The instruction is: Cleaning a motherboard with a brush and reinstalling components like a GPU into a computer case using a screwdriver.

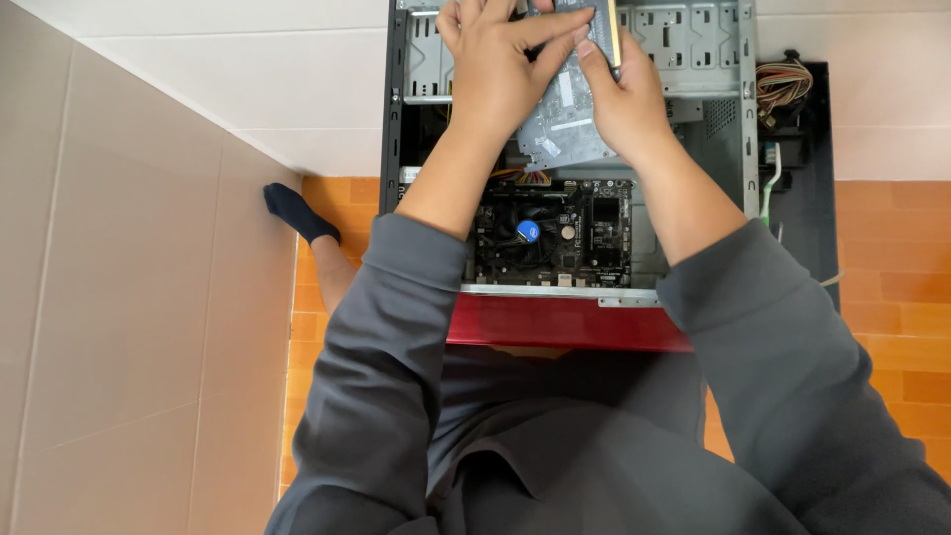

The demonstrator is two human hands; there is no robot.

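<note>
An open computer case (750, 119) lies on its side on a red stool (555, 324) in front of me. Its black motherboard (606, 230) with a round cooler fan (528, 232) faces up. Both hands are over the upper half of the case. My left hand (495, 69) and my right hand (619, 94) together grip a flat grey drive (565, 124), tilted above the metal drive cage. A green strip of circuit board shows at the drive's top right edge. The fingertips of both hands meet on the drive's upper part.
A bundle of coloured cables (783, 84) and a black side panel (807, 178) lie right of the case. My foot in a dark sock (297, 213) rests on the orange tiled floor (892, 277) at the left. A beige wall (119, 297) runs along the left.
</note>
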